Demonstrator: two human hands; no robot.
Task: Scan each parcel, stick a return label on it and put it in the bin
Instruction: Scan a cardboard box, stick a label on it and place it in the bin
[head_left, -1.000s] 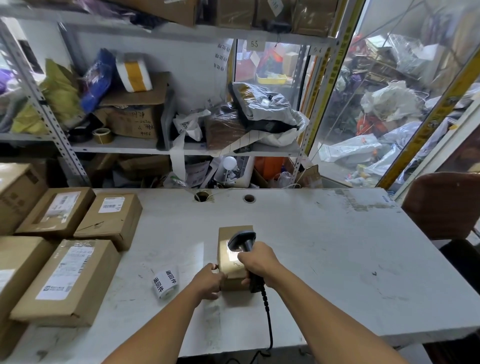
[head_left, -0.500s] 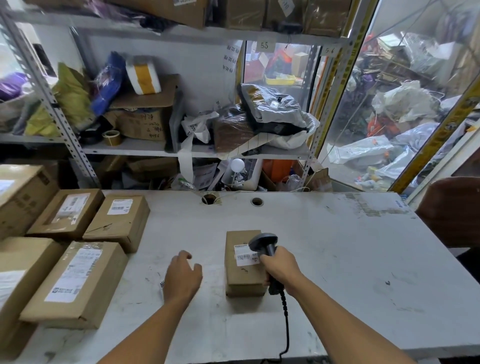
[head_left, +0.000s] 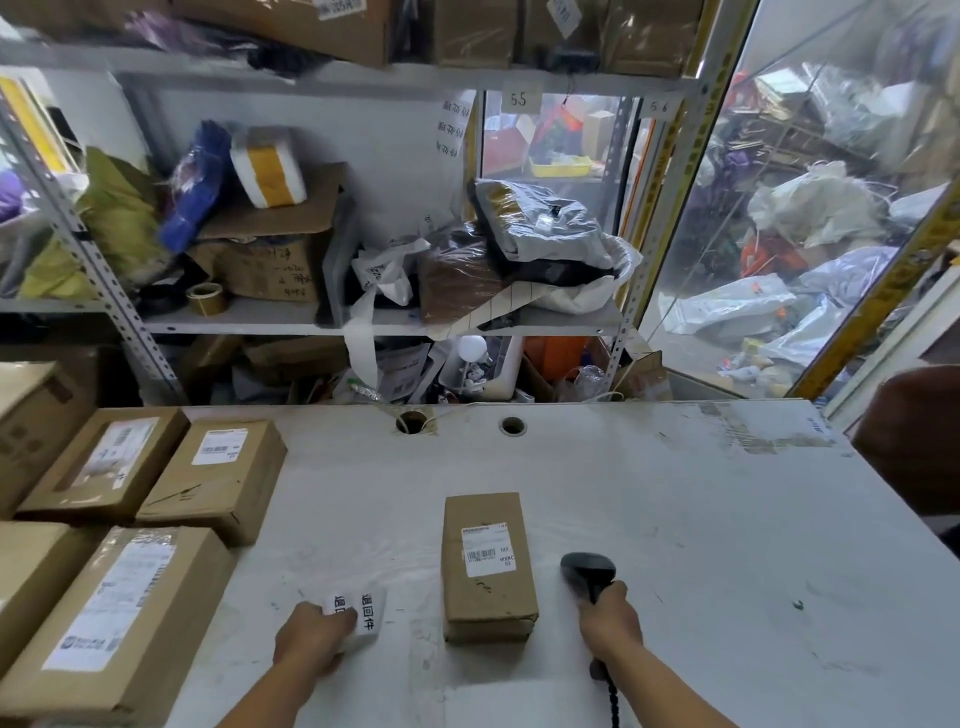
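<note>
Left hand (head_left: 311, 642) now grips the label roll (head_left: 358, 613) (scanner (head_left: 589, 571) withdrawn rightward off the parcel (head_left: 488, 566)).

A: The parcel (head_left: 488, 566) is plain matt brown cardboard with a smooth white paper sticker, same as the boxes on the left (head_left: 156, 525). Label roll (head_left: 358, 610) looks like slightly glossy white paper.

B: Yep. Scanner (head_left: 589, 571) is dark plastic with a dull sheen. The table (head_left: 675, 519) is a pale painted surface, scuffed and grubby. Shelving (head_left: 104, 270) is grey perforated metal, and the bags (head_left: 540, 228) up there are shiny plastic film.
</note>
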